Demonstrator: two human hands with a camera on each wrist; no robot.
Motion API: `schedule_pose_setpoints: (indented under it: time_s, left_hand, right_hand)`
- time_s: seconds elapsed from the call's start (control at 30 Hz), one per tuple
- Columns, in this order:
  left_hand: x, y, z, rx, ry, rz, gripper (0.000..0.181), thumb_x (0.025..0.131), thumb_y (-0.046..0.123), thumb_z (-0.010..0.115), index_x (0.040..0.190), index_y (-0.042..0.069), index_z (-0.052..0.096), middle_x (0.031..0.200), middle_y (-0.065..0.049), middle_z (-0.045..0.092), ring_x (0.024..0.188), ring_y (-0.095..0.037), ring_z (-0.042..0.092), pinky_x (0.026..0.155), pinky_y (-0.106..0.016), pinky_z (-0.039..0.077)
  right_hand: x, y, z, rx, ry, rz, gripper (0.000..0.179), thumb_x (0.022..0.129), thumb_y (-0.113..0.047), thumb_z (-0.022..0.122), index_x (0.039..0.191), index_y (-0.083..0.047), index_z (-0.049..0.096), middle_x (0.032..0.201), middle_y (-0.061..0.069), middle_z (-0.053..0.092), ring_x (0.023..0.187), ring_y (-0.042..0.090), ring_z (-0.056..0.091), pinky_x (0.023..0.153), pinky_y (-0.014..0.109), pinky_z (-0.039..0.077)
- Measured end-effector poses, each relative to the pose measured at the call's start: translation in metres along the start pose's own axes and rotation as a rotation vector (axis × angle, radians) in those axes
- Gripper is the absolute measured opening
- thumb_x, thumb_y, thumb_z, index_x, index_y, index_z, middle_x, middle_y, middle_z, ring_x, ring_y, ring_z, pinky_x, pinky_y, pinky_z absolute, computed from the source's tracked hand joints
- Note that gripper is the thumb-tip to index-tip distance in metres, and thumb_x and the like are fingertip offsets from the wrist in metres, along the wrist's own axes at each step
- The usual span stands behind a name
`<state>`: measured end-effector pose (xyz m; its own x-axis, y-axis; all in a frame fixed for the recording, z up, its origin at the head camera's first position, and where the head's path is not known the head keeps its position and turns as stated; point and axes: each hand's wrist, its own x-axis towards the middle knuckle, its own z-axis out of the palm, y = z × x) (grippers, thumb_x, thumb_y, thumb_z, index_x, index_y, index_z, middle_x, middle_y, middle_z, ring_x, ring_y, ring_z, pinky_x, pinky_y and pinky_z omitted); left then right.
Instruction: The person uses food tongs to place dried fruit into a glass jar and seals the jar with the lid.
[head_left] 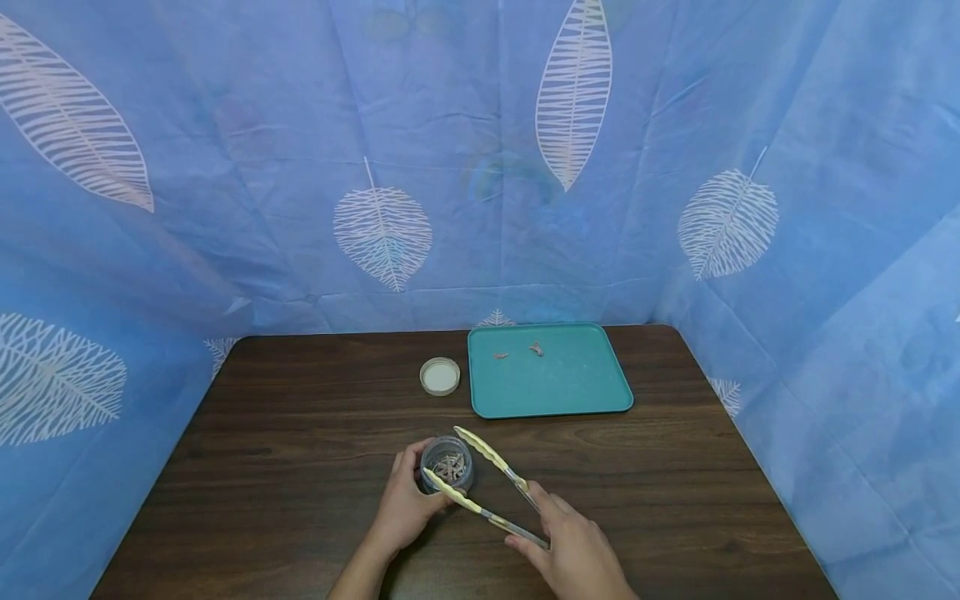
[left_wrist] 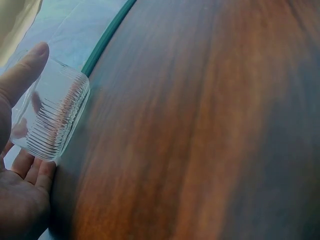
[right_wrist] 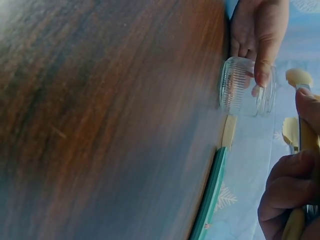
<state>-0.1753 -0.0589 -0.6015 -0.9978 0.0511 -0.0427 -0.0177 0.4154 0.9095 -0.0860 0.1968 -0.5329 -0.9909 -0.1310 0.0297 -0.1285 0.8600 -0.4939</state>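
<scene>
Upright on the wooden table (head_left: 285,467), a clear glass jar (head_left: 469,472) has small greyish-brown pieces (head_left: 450,467) at its bottom. My left hand (head_left: 403,507) grips the jar from the left, thumb on the near side and fingers round the far side. In my right hand (head_left: 579,550) is a pair of tongs (head_left: 491,456) with pale yellow tips, held by the metal arms. The tongs are spread apart, one tip above the jar's mouth and the other beyond its right rim, with nothing between them. The right wrist view shows the jar's ribbed lower wall (right_wrist: 232,90).
A teal tray (head_left: 577,387) lies at the back, right of centre, with a few small pinkish-brown pieces (head_left: 536,349) on it. Left of the tray sits a round lid (head_left: 439,377) with a white middle. Blue leaf-patterned cloth (head_left: 465,250) hangs round the table.
</scene>
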Motion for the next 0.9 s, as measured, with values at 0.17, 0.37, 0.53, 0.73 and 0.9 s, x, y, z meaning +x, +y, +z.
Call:
schedule_pose_setpoints:
  time_s: [0.17, 0.37, 0.53, 0.73, 0.9]
  left_hand:
    - [-0.001, 0.000, 0.000, 0.008, 0.002, -0.001, 0.095, 0.072, 0.016, 0.102, 0.153, 0.011, 0.053, 0.139, -0.016, 0.056, 0.127, -0.030, 0.061, 0.107, -0.040, 0.051]
    - [-0.001, 0.002, 0.001, 0.025, 0.003, -0.007, 0.095, 0.072, 0.017, 0.102, 0.152, 0.011, 0.053, 0.139, -0.015, 0.056, 0.129, -0.029, 0.060, 0.109, -0.043, 0.050]
    - [-0.003, 0.002, 0.000, 0.026, 0.001, 0.003, 0.095, 0.072, 0.024, 0.103, 0.152, 0.013, 0.054, 0.139, -0.014, 0.057, 0.129, -0.028, 0.060, 0.110, -0.043, 0.049]
    - [-0.003, 0.001, 0.000, 0.030, -0.003, -0.002, 0.096, 0.073, 0.035, 0.103, 0.153, 0.016, 0.053, 0.141, -0.013, 0.057, 0.126, -0.026, 0.062, 0.105, -0.038, 0.051]
    - [-0.003, 0.000, -0.001, 0.029, 0.001, -0.007, 0.095, 0.073, 0.035, 0.103, 0.152, 0.016, 0.053, 0.140, -0.012, 0.057, 0.124, -0.025, 0.061, 0.104, -0.038, 0.051]
  right_hand:
    - [0.001, -0.001, -0.001, 0.027, 0.004, 0.019, 0.084, 0.085, -0.052, 0.089, 0.151, -0.009, 0.061, 0.080, -0.012, 0.047, 0.063, -0.001, 0.037, 0.058, 0.023, 0.035]
    - [0.002, -0.003, -0.002, 0.040, 0.010, 0.043, 0.086, 0.083, -0.048, 0.092, 0.153, -0.008, 0.059, 0.080, -0.011, 0.047, 0.063, 0.000, 0.037, 0.059, 0.023, 0.035]
    - [0.008, -0.002, -0.002, 0.046, 0.026, 0.066, 0.089, 0.082, -0.049, 0.093, 0.153, -0.007, 0.058, 0.081, -0.008, 0.050, 0.061, 0.002, 0.037, 0.057, 0.024, 0.034]
    - [0.017, 0.001, -0.007, 0.055, 0.025, 0.126, 0.090, 0.085, -0.047, 0.091, 0.156, -0.006, 0.055, 0.087, -0.005, 0.057, 0.062, 0.005, 0.042, 0.056, 0.025, 0.038]
    - [0.028, 0.007, -0.010, 0.069, 0.030, 0.171, 0.090, 0.088, -0.047, 0.089, 0.158, -0.004, 0.052, 0.086, -0.004, 0.056, 0.060, 0.008, 0.043, 0.054, 0.026, 0.036]
